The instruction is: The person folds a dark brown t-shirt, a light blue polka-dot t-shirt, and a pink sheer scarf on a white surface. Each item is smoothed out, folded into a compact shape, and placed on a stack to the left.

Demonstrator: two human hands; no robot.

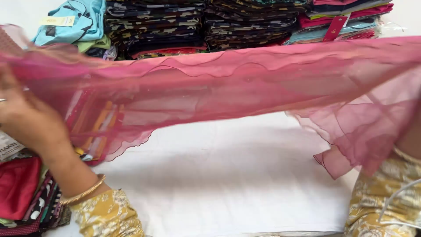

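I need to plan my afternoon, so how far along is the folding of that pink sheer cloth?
Early. Done: stacks of folded garments sit along the far edge of the white surface. In hand: the pink sheer cloth is stretched in the air, the left hand gripping one end; the right hand is out of view behind the cloth. Left: no fold shows yet, and its corner hangs loose.

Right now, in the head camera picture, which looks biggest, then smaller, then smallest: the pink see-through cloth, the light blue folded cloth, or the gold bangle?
1. Pink sheer cloth
2. Light blue folded cloth
3. Gold bangle, though it is nearer the camera.
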